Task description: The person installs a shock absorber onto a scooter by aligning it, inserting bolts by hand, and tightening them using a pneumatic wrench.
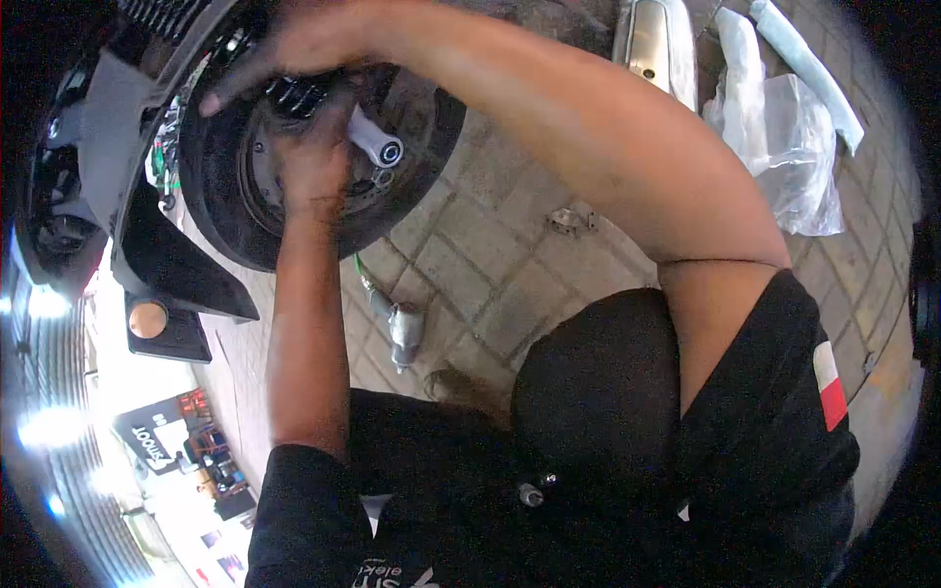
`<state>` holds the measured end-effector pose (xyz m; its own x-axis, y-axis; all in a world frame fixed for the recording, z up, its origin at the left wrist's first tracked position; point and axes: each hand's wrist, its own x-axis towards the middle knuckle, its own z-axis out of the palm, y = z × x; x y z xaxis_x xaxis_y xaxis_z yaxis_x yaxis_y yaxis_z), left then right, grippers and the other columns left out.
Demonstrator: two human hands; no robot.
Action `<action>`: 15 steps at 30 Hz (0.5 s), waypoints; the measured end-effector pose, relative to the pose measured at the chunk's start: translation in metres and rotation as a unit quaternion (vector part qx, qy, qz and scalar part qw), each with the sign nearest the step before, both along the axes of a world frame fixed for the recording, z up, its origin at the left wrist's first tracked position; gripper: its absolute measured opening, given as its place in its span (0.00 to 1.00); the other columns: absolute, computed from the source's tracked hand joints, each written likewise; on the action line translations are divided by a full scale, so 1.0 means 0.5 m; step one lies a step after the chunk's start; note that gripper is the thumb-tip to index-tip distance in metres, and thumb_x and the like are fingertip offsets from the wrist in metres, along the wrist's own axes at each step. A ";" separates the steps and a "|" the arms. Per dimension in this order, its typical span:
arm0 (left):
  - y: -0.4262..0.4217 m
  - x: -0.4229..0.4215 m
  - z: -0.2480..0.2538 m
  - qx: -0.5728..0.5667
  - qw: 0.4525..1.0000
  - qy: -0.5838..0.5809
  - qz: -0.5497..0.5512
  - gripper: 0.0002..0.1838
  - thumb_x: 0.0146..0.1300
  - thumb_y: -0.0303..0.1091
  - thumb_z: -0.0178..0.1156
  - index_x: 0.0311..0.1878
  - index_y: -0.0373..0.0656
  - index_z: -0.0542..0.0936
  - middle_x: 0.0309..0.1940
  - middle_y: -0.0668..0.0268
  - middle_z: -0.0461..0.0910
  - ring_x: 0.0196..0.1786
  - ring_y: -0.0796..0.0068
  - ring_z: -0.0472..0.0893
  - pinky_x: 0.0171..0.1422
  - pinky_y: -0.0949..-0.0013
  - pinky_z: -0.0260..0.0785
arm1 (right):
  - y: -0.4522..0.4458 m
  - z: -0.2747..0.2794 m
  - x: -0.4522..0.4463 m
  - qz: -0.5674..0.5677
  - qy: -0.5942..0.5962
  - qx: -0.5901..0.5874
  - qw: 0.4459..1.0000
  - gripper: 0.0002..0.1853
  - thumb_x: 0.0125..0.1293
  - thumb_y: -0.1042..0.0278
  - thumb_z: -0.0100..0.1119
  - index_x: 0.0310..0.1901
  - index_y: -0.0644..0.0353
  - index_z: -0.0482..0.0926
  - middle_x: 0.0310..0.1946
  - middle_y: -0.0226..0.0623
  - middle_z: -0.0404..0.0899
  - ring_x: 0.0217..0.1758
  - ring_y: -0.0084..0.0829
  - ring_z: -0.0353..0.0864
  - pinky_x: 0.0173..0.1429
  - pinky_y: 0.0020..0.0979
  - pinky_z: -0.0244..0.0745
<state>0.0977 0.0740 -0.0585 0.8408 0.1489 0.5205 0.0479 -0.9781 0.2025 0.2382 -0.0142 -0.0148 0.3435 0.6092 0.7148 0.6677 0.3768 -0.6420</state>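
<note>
Grey arm (370, 136) sits over wheel (257, 186), long axis slanting, rounded end pointing lower right in view. Left hand (312, 162) blurry beside it, fingers hidden, can't tell grip. Right hand (312, 44) above, one finger stretched left over tyre, can't tell if gripping.
</note>
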 end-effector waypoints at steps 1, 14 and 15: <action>0.008 -0.001 0.002 0.185 0.982 0.043 -0.004 0.21 0.60 0.27 0.58 0.55 0.60 0.81 0.57 0.52 0.76 0.60 0.52 0.74 0.67 0.58 0.62 | 0.020 0.000 -0.001 -0.001 0.008 0.001 1.000 0.34 0.59 0.33 0.54 0.54 0.56 0.79 0.54 0.48 0.78 0.55 0.47 0.78 0.62 0.43 0.71; 0.006 0.005 0.009 0.230 0.973 0.012 -0.027 0.17 0.60 0.24 0.55 0.51 0.47 0.82 0.52 0.59 0.80 0.56 0.59 0.76 0.63 0.61 0.65 | 0.042 0.006 -0.003 0.077 0.033 -0.018 0.996 0.30 0.59 0.43 0.58 0.57 0.55 0.78 0.55 0.46 0.79 0.57 0.48 0.77 0.62 0.43 0.71; -0.007 0.007 0.006 0.124 0.992 0.007 -0.034 0.18 0.63 0.26 0.53 0.55 0.50 0.80 0.56 0.58 0.78 0.60 0.56 0.74 0.66 0.59 0.65 | 0.046 0.001 -0.004 0.075 0.035 -0.019 0.996 0.30 0.59 0.43 0.58 0.57 0.55 0.78 0.55 0.46 0.79 0.57 0.48 0.77 0.62 0.43 0.71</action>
